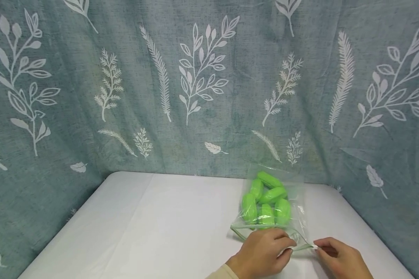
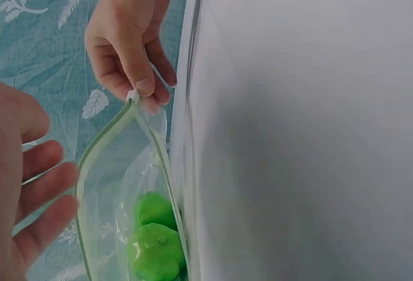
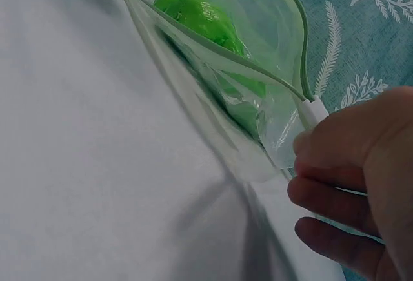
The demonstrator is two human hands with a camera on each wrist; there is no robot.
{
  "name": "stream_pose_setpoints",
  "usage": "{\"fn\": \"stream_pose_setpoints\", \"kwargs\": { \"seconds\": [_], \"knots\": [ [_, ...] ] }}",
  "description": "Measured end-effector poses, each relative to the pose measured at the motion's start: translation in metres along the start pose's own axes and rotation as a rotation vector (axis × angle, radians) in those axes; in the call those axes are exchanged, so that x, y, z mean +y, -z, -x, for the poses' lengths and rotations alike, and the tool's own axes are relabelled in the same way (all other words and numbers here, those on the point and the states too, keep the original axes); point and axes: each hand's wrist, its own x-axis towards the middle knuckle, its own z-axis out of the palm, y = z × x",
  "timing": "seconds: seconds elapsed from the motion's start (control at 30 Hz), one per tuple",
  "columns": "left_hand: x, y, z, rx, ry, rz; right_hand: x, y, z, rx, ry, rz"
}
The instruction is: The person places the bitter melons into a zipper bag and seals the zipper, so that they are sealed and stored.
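A clear zip bag [image 1: 299,217] with a green-edged mouth lies at the right of the white table. Inside it are several bright green, elongated, ridged pieces [image 1: 283,211] that look like vegetables. My right hand [image 1: 342,256] pinches the white zipper slider [image 3: 313,109] at the right end of the mouth between thumb and finger. My left hand [image 1: 265,251] is at the near edge of the bag's mouth. In the left wrist view its fingers [image 2: 55,181] are spread and loosely bent, tips right at the green rim. The mouth gapes between its two edges.
The white table [image 1: 153,228] stretches off to the left of the bag. A blue-green curtain [image 1: 195,147] with white leaf prints hangs behind the table and along both sides.
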Motion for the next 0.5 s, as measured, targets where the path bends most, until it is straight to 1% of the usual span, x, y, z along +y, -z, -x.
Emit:
{"fn": "stream_pose_setpoints", "kwargs": {
  "seconds": [0.07,0.1,0.17,0.27,0.37,0.5],
  "knots": [
    [-0.001,-0.002,-0.004,0.010,0.014,0.044,-0.002,0.000,0.002,0.029,0.018,-0.001],
    [-0.001,-0.003,-0.006,0.012,0.019,0.047,-0.003,0.000,0.003,0.049,0.029,0.001],
    [-0.003,-0.005,-0.011,0.017,0.027,0.033,-0.004,-0.002,0.005,0.095,0.070,-0.002],
    [-0.005,-0.008,-0.016,0.021,0.031,-0.010,-0.006,-0.006,0.006,0.167,0.140,-0.008],
    [-0.008,-0.011,-0.018,0.019,0.039,-0.023,-0.007,-0.009,0.008,0.221,0.175,-0.017],
    [-0.011,-0.015,-0.020,-0.006,0.064,-0.038,-0.006,-0.013,0.010,0.264,0.217,-0.037]
  ]
}}
